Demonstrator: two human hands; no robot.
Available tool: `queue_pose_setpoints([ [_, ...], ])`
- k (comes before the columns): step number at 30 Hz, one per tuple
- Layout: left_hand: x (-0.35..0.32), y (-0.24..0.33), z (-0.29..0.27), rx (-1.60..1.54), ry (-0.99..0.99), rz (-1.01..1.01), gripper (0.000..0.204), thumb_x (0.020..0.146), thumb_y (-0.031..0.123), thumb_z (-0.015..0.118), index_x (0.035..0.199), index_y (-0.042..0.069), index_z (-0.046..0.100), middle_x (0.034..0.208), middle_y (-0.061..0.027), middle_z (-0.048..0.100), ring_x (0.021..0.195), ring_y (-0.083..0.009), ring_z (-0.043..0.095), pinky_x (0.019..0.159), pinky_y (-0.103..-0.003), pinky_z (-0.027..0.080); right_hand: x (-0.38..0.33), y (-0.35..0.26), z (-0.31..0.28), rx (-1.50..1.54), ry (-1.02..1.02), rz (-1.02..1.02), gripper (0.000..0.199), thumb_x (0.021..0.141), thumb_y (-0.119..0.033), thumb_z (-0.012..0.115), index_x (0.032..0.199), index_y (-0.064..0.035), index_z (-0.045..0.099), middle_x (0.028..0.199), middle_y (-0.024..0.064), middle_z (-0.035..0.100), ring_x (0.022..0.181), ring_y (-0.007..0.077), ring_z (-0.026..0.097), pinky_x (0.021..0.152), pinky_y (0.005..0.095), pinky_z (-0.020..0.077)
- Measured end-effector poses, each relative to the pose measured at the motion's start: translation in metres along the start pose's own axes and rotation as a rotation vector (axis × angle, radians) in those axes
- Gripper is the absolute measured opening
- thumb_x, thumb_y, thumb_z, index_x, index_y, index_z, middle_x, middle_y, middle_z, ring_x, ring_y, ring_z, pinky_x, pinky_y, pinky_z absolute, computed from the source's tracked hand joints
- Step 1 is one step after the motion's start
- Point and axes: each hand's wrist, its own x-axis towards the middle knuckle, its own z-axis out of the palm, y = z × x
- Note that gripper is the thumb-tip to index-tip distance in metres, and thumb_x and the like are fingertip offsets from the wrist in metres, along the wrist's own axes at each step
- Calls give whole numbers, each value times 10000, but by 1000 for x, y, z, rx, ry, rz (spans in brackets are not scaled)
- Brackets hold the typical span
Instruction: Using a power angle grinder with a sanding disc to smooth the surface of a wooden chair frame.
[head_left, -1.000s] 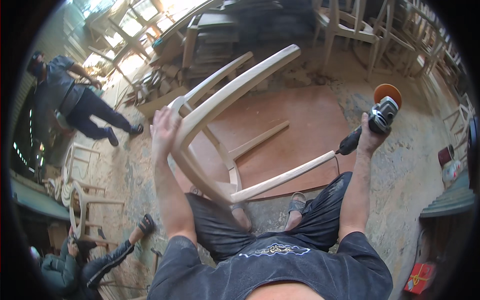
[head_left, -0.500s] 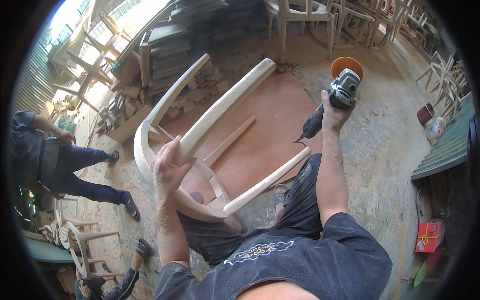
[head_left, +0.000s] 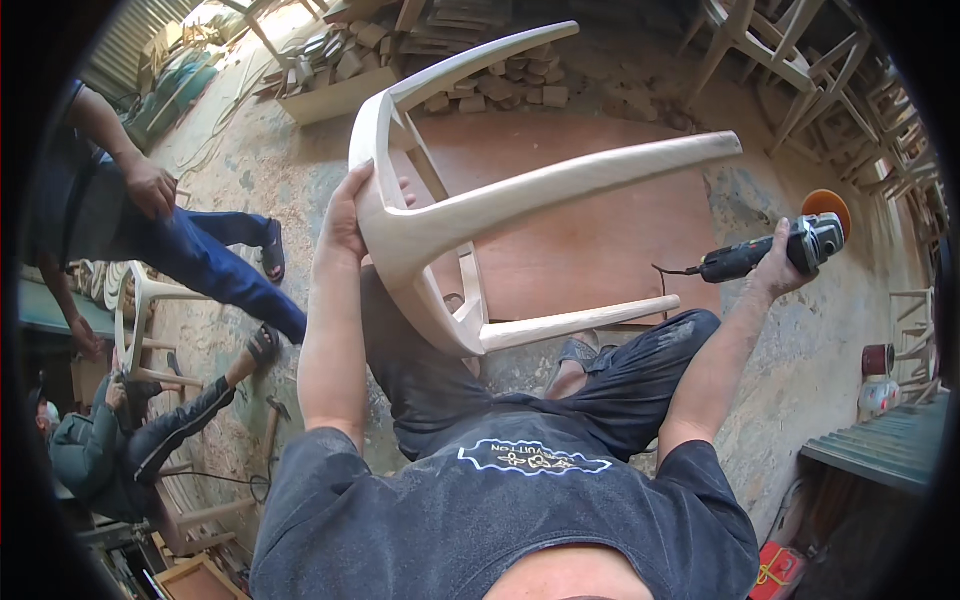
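A pale bare-wood chair frame lies tipped on its side by my lap, its legs pointing away and to the right. My left hand is closed around the frame's curved edge at the left, near where a leg joins. Out to the right, my right hand grips a grey and black angle grinder by its body. An orange disc is fitted at the grinder's far end, apart from the wood. The grinder's cord hangs from its left end.
A reddish-brown board lies on the floor under the frame. Wood offcuts are piled beyond it. More chair frames stand at the far right. One person stands at left, another sits lower left. A ridged green surface is at right.
My left hand has shifted from a leg to the frame's curved edge, and the frame has turned clockwise. The grinder has swung right and lies more level. My view has shifted too.
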Motion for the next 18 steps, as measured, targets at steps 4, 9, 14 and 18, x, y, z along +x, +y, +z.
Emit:
queue_pose_setpoints([
  [4,7,-13,-14,-67,-154,59,540,935,340,670,1236,-96,565,1050,-230,701,897,-297,739,760,-422,655,0,0,3,49,59,77,838,762,-156,920,1340,68,356,1254,221,617,1076,299,691,988,403,594],
  [9,21,-23,-9,-86,-189,164,491,924,319,663,1177,-98,607,1015,-208,707,871,-266,737,735,-369,642,14,12,-14,-113,48,40,846,757,-191,929,1331,76,367,1238,219,625,1065,300,694,974,404,596],
  [14,86,-1,-19,27,-248,255,453,937,293,640,1198,-76,614,1032,-186,697,918,-256,716,839,-378,609,17,13,-16,-111,68,-33,847,735,-202,948,1280,100,375,1188,219,637,1016,294,707,928,399,611],
  [18,112,-15,-16,110,-189,367,475,846,183,750,1217,-59,579,1084,-160,678,941,-237,711,812,-362,610,32,15,-34,-179,131,-107,833,741,-180,942,1265,99,358,1184,225,635,1017,293,704,912,405,614],
])
